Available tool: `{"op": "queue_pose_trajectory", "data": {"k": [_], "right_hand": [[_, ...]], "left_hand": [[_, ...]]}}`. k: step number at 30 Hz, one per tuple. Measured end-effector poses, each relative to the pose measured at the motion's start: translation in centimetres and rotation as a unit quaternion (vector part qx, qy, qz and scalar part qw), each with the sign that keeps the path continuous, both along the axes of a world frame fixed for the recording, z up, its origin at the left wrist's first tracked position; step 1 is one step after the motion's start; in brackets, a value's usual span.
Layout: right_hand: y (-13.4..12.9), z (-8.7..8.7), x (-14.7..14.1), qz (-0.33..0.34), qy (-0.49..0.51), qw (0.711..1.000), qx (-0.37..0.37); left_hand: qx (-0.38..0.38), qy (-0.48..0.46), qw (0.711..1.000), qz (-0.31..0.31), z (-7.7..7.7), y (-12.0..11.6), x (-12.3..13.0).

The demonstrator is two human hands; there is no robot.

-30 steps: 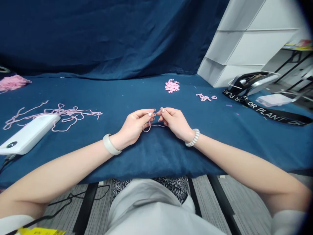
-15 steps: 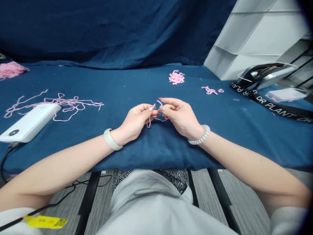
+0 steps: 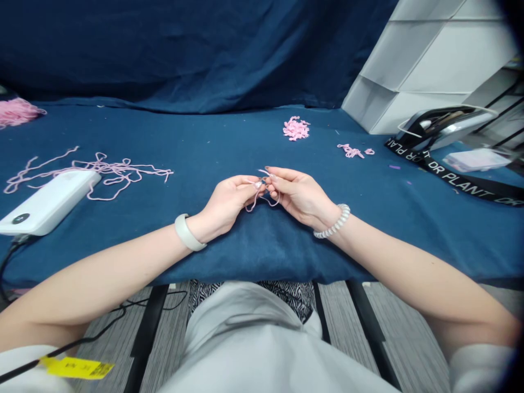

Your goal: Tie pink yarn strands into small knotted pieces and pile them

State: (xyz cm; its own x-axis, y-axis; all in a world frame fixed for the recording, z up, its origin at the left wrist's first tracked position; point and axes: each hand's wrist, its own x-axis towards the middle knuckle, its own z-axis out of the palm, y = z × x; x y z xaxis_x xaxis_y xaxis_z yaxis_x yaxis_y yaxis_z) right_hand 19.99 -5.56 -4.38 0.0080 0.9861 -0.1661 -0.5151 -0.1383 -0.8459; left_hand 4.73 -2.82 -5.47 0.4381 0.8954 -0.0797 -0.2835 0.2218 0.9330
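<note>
A short piece of pink yarn is held between both hands above the front part of the blue-covered table. My left hand pinches it between thumb and fingers. Close against it, my right hand pinches the same yarn, with one end sticking out past its fingertips and a loop hanging below. The fingertips of the two hands nearly touch and hide the middle of the yarn.
Loose yarn strands lie left beside a white power bank. A pink yarn bundle sits far left. Beyond my hands are a pile of small pink pieces and a few more. At right are a lettered black strap and white boxes.
My fingertips have drawn closer together. The yarn end at my right fingertips now points left, and the yarn below the fingers hangs in a wider loop. The view has shifted slightly.
</note>
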Motion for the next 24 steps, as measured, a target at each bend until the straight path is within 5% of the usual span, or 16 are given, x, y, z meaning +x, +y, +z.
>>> {"op": "queue_pose_trajectory", "data": {"k": [24], "right_hand": [[-0.47, 0.83, 0.82, 0.139, -0.105, 0.98, 0.094]], "left_hand": [[0.118, 0.029, 0.992, -0.02, -0.34, -0.37, -0.36]]}}
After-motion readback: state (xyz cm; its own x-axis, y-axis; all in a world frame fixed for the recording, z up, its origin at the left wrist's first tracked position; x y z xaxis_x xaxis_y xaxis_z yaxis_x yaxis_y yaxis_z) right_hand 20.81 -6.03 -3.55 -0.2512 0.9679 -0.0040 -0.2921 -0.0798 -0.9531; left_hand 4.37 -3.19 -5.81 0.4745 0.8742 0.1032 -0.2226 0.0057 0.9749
